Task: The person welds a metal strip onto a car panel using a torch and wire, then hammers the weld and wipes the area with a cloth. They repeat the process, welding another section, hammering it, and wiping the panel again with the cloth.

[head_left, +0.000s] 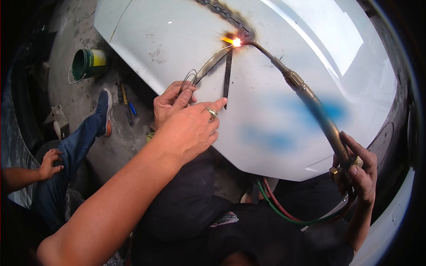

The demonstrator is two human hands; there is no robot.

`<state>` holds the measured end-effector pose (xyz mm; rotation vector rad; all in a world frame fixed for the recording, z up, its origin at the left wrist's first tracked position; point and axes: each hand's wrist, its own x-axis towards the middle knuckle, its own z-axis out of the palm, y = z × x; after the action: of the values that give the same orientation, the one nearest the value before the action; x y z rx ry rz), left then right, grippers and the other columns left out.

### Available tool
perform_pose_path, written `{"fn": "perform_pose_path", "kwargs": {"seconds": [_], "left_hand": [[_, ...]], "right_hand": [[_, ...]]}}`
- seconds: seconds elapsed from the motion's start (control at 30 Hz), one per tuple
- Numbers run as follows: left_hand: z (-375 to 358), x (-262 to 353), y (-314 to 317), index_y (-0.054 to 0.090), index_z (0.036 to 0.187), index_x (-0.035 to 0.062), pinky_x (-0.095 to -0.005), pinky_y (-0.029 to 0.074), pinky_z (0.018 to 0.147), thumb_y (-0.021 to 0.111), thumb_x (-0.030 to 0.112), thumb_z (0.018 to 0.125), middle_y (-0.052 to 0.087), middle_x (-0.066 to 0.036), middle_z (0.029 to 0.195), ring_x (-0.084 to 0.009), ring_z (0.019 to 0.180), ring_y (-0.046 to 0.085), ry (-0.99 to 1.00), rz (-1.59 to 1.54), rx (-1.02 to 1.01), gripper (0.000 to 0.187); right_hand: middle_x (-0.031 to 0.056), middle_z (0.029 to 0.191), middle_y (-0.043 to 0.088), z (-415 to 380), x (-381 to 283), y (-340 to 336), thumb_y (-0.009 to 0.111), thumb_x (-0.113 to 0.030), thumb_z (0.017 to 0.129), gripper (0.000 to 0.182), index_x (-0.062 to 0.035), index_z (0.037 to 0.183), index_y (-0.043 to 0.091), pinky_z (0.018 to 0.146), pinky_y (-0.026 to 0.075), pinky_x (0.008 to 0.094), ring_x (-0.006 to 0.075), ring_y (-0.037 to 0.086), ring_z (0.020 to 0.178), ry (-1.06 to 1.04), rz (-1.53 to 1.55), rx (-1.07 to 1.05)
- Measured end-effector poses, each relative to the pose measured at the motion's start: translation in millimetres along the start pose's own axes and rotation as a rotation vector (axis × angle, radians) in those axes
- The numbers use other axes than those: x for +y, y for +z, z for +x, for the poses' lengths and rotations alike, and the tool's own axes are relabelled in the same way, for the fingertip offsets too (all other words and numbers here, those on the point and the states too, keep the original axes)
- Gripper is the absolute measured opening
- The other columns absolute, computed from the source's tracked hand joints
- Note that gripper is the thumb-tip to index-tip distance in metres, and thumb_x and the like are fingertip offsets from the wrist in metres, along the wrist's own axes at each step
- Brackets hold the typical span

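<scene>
My right hand grips the handle of a brass welding torch. Its bent tip meets a bright flame on a white car body panel. My left hand pinches a thin looped wire, whose far end runs up to the glow. Another person's hand, wearing a ring, crosses in front of my left hand and hides part of it. That index finger touches the lower end of a dark flat metal strip, whose upper end lies just below the flame.
Scorched seam marks run above the flame. Red and green hoses hang below the panel. At left are a green bucket, tools on the floor, and a seated person's leg with a hand on the knee.
</scene>
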<state>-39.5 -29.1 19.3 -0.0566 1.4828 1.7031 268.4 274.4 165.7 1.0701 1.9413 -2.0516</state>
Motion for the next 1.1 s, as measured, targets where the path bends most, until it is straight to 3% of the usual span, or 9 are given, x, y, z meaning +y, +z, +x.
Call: {"fn": "perform_pose_path", "kwargs": {"seconds": [0.4, 0.6, 0.7, 0.77, 0.8, 0.93, 1.0, 1.07, 1.1], "left_hand": [[-6.3, 3.3, 1.8, 0.065, 0.107, -0.0015, -0.0201, 0.053, 0.075, 0.062, 0.013, 0.106, 0.063, -0.002, 0.098, -0.0055, 0.079, 0.061, 0.023, 0.012, 0.007, 0.015], [-13.5, 5.7, 3.7, 0.063, 0.11, 0.0, -0.0247, 0.056, 0.075, 0.057, 0.013, 0.109, 0.066, -0.004, 0.098, -0.0075, 0.078, 0.063, 0.038, 0.054, 0.036, 0.015], [-19.6, 14.3, -0.8, 0.06, 0.115, 0.0007, -0.0261, 0.058, 0.079, 0.053, 0.015, 0.11, 0.067, -0.004, 0.097, -0.0091, 0.08, 0.066, -0.128, -0.051, 0.007, 0.016], [-17.4, -2.0, -26.2, 0.058, 0.118, 0.0017, -0.0353, 0.06, 0.082, 0.051, 0.016, 0.111, 0.068, -0.004, 0.097, -0.0127, 0.08, 0.068, 0.011, -0.044, 0.048, 0.018], [-17.8, 1.0, -22.5, 0.058, 0.118, 0.0017, -0.0353, 0.06, 0.082, 0.051, 0.016, 0.111, 0.068, -0.004, 0.097, -0.0127, 0.08, 0.068, 0.012, -0.043, 0.048, 0.018], [-25.1, 41.9, 31.2, 0.063, 0.114, 0.0048, -0.0373, 0.054, 0.098, 0.057, 0.017, 0.101, 0.068, 0.0, 0.097, -0.0078, 0.101, 0.063, 0.708, 1.906, -0.844, 0.019], [-27.0, 46.7, 46.9, 0.064, 0.114, 0.0055, -0.0378, 0.052, 0.102, 0.059, 0.017, 0.098, 0.068, 0.001, 0.097, -0.0066, 0.106, 0.062, 0.83, 2.412, -1.046, 0.02], [-27.7, 47.9, 49.4, 0.069, 0.111, 0.0089, -0.0288, 0.042, 0.111, 0.06, 0.014, 0.093, 0.067, 0.004, 0.095, -0.0041, 0.114, 0.057, 0.806, 2.5, -1.109, 0.021], [-31.3, 52.2, 50.5, 0.074, 0.105, 0.0109, -0.0284, 0.045, 0.107, 0.063, 0.014, 0.091, 0.069, 0.003, 0.102, -0.0109, 0.119, 0.057, 0.742, 2.384, -1.012, 0.018]], "right_hand": [[0.0156, 0.088, 0.07, 0.9, 3.1, -0.1, 0.071, -0.035, 0.084, 0.077, 0.0075, 0.146, 0.054, 0.049, 0.054, 0.0256, 0.0152, 0.066, 0.055, -0.033, 0.004, -0.02], [0.0156, 0.087, 0.07, 1.5, 2.4, 0.3, 0.071, -0.035, 0.084, 0.077, 0.0071, 0.147, 0.054, 0.049, 0.054, 0.0264, 0.0156, 0.067, 0.056, -0.013, 0.005, -0.022], [0.0158, 0.087, 0.07, 1.0, 4.1, -1.6, 0.072, -0.035, 0.084, 0.077, 0.007, 0.147, 0.053, 0.05, 0.055, 0.0265, 0.0159, 0.067, 0.056, -0.044, -0.01, -0.021], [0.0157, 0.087, 0.07, 0.5, 4.2, -1.1, 0.072, -0.035, 0.084, 0.077, 0.0071, 0.147, 0.053, 0.05, 0.055, 0.0265, 0.0161, 0.067, 0.056, -0.045, -0.01, -0.014], [0.0156, 0.087, 0.07, 0.8, 5.0, -0.8, 0.072, -0.035, 0.084, 0.077, 0.0071, 0.147, 0.054, 0.05, 0.055, 0.0266, 0.0163, 0.067, 0.057, -0.045, -0.009, -0.008], [0.0168, 0.087, 0.07, -5.8, 5.7, -5.8, 0.071, -0.037, 0.086, 0.078, 0.0082, 0.147, 0.053, 0.05, 0.054, 0.0268, 0.0169, 0.067, 0.056, -0.057, -0.014, -0.038], [0.0191, 0.092, 0.069, -15.1, 10.9, -11.9, 0.069, -0.039, 0.088, 0.081, 0.0093, 0.149, 0.048, 0.052, 0.054, 0.0273, 0.0178, 0.068, 0.061, -0.097, 0.028, 0.163], [0.0195, 0.096, 0.068, -27.7, 9.4, -28.2, 0.066, -0.039, 0.09, 0.078, 0.0093, 0.148, 0.049, 0.055, 0.054, 0.0278, 0.0181, 0.068, 0.064, -0.243, -0.06, 0.36], [0.0196, 0.099, 0.068, -31.4, 6.6, -36.6, 0.065, -0.038, 0.091, 0.076, 0.0093, 0.148, 0.049, 0.056, 0.054, 0.0281, 0.0183, 0.068, 0.066, -0.317, -0.111, 0.412]]}}
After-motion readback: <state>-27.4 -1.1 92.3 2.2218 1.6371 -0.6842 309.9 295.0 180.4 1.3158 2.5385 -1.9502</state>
